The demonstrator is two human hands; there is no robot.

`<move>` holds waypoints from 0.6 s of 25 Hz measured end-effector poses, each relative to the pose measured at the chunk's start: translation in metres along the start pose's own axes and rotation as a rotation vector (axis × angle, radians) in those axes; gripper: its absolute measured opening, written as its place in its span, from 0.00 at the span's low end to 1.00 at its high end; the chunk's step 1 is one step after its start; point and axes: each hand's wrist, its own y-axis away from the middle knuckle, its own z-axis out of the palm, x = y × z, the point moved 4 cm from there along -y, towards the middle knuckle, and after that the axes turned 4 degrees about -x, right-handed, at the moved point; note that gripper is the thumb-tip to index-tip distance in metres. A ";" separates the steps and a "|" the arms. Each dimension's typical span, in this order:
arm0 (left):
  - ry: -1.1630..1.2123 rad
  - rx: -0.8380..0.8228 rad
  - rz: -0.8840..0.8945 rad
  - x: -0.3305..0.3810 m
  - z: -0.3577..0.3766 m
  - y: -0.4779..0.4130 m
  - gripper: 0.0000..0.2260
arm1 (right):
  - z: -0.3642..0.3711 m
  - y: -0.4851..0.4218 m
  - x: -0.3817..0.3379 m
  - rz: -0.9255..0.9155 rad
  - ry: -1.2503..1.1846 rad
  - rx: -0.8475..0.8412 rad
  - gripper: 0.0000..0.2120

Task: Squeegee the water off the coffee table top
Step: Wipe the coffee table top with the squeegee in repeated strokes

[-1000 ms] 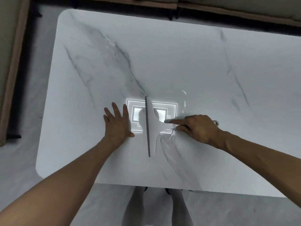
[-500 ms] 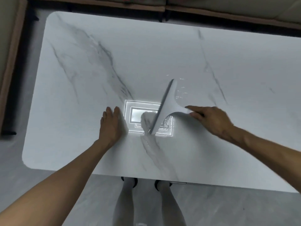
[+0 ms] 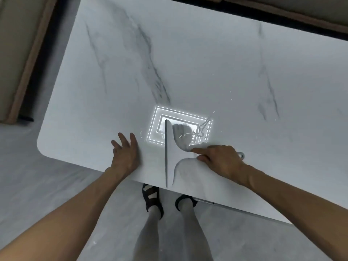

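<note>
One squeegee [image 3: 171, 151] sat on the coffee table top [image 3: 207, 63] by its near edge, blade running front to back. Right hand [image 3: 220, 161] gripped its handle, index finger stretched along it. Left hand [image 3: 125, 153] lay flat with fingers spread, just left of the blade. One patch of water streaks [image 3: 204, 128] lay right of the blade. Two sandalled feet [image 3: 152, 200] stood below.

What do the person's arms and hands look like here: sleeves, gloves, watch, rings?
Both arms are bare. The left forearm and right forearm show no sleeve up to the frame edge. The left hand and right hand wear no gloves; no watch, bracelet or ring shows on either wrist or on the visible fingers.
</note>
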 end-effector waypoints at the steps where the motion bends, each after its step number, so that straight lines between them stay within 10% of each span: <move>1: -0.011 0.013 -0.005 -0.001 0.000 0.000 0.31 | -0.009 0.013 0.023 0.046 0.019 0.026 0.17; 6: 0.044 -0.002 0.066 -0.010 -0.003 -0.003 0.31 | -0.045 0.058 0.059 0.253 0.031 0.102 0.19; 11: 0.632 0.266 -0.099 -0.058 -0.010 0.009 0.27 | -0.014 -0.018 -0.075 -0.070 0.000 -0.060 0.18; 15: 0.671 0.324 -0.251 -0.106 -0.002 0.018 0.18 | 0.017 -0.081 -0.172 -0.223 0.115 -0.212 0.19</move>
